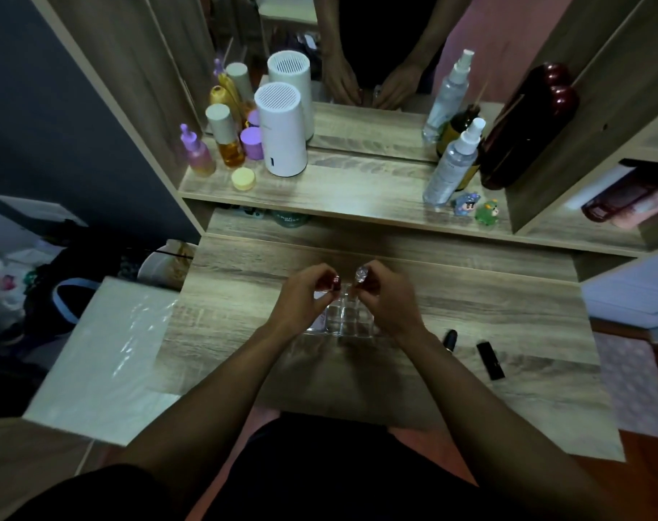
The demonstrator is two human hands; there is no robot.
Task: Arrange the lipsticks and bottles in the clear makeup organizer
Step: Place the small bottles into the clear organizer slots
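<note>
Over the clear makeup organizer (pixel 342 319) on the wooden desk (pixel 489 306), the left hand (pixel 304 298) pinches a red-capped lipstick (pixel 335 283) and the right hand (pixel 389 298) a clear-capped bottle (pixel 361 274). Both hands partly hide the organizer. Two black lipsticks (pixel 489 360) lie to the right.

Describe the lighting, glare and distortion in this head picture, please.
Head view: dim, the clear organizer lies in shadow under both hands; glare streaks the white box at left; wide-angle lens bends the shelf edges; the left hand is slightly blurred.
</note>
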